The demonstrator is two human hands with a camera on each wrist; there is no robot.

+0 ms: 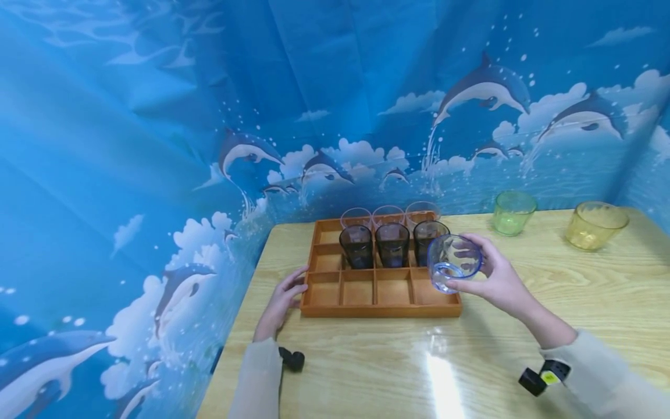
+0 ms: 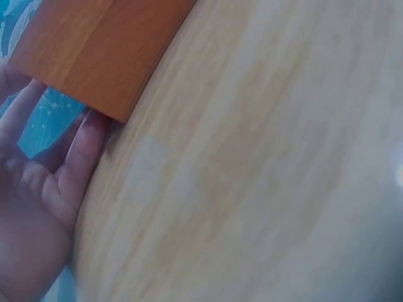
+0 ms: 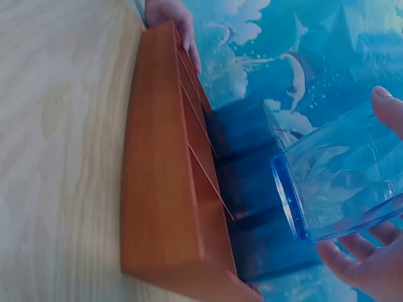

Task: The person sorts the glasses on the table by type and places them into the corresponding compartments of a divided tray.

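My right hand (image 1: 492, 276) holds the blue-tinted glass (image 1: 453, 256) above the tray's (image 1: 345, 311) right end; my relaxed left hand (image 1: 280, 302) touches its left side. Six glasses (image 1: 392, 244) seem seated; green glass (image 1: 514, 215) and yellow glass (image 1: 594, 230) remain outside.

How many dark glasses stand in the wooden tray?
3, all in the middle row of the tray: left glass, centre glass and right glass, the last partly hidden by the clear glass.

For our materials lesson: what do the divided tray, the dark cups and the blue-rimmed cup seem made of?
Divided tray: probably wood, smooth, perhaps varnished; orange-brown, banded.
Dark cups: tinted glass or plastic, glossy; walls partly see-through.
Blue-rimmed cup: clear glass or plastic, shiny; the right hand's fingers show through.
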